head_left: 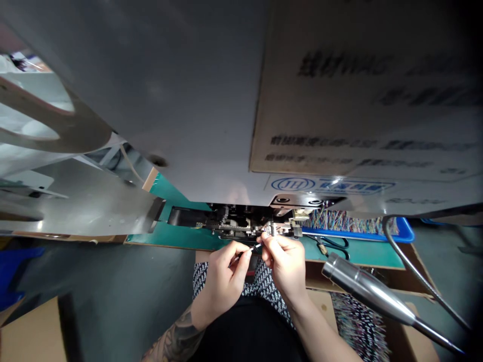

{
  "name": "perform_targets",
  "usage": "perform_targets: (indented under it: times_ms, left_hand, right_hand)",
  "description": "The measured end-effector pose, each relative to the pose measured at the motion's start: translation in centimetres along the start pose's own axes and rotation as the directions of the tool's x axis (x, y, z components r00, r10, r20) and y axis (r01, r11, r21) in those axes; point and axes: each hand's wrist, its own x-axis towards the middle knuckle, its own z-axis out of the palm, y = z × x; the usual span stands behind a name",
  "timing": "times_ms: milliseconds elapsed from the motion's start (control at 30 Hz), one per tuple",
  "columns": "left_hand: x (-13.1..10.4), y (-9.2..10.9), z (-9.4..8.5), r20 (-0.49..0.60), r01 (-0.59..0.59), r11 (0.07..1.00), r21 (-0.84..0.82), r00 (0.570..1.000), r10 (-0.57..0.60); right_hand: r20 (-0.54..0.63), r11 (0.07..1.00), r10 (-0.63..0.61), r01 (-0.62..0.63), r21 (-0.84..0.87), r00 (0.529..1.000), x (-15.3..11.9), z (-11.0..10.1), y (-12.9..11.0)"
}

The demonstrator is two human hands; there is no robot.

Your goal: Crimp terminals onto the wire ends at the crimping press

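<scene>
My left hand is closed in a pinch on a thin cable with white and dark parts. Opposite it, my right hand pinches the other end of the same short piece. The fingertips of both hands almost meet, and the cable's ends are hidden behind them. Just beyond my fingers sits the metal tooling of a large grey press-like machine. My right fingertips are nearest to this tooling; whether they touch it I cannot tell.
A blue tray with many coloured wires stands right on the green tabletop. Dark-handled scissors lie before it. A metal lamp juts in at the lower right, above bundled wires. A cardboard box is at lower left.
</scene>
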Motion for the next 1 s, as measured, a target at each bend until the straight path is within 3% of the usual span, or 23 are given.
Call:
perform_targets:
  times_ms: [200,333,400,467,567,633,667,733,833,1000]
  left_hand:
    - [-0.2,-0.4,0.0,-0.012,-0.048,0.998,0.046,0.999,0.049]
    - [-0.2,-0.6,-0.4,0.045,-0.05,0.999,0.012,0.998,0.049]
    - [-0.2,-0.6,-0.7,0.113,0.024,0.997,-0.074,0.993,-0.015]
    - [0.0,-0.6,-1.0,0.212,0.173,0.964,-0.199,0.969,-0.13]
    - [0.3,-0.9,-1.3,0.381,0.443,0.811,-0.381,0.875,-0.299]
    - [0.5,-0.9,-1.3,0.433,0.532,0.734,-0.421,0.83,-0.353]
    - [0.6,-0.9,-1.3,0.428,0.535,0.736,-0.414,0.828,-0.361]
    - [0.6,-0.7,-1.3,0.375,0.47,0.804,-0.365,0.864,-0.336]
    - [0.3,-0.1,-1.3,0.264,0.284,0.929,-0.236,0.939,-0.22]
    - [-0.4,0.4,-1.7,0.152,0.035,0.997,-0.072,0.988,-0.024]
  right_hand:
    - [-0.016,1.0,0.007,-0.007,-0.017,1.0,-0.2,0.0,-0.3]
    - [0.104,0.998,0.063,-0.062,-0.015,0.993,0.1,-0.4,-0.6]
    - [0.192,0.993,0.112,-0.117,0.014,0.975,0.3,-0.7,-0.6]
    - [0.242,0.989,0.129,-0.144,0.045,0.961,0.4,-1.0,-0.6]
    - [0.244,0.992,0.108,-0.121,0.038,0.964,0.3,-1.3,-0.7]
    - [0.227,0.997,0.078,-0.082,0.01,0.971,0.0,-1.3,-0.8]
    - [0.206,0.998,0.061,-0.061,-0.007,0.977,-0.2,-1.2,-1.0]
    - [0.151,0.999,0.02,-0.014,-0.036,0.988,-0.6,-1.1,-1.3]
    - [0.097,0.994,-0.058,0.066,-0.085,0.994,-1.2,-1.0,-1.8]
    - [0.187,0.968,-0.19,0.216,-0.13,0.964,-1.0,-1.5,-2.0]
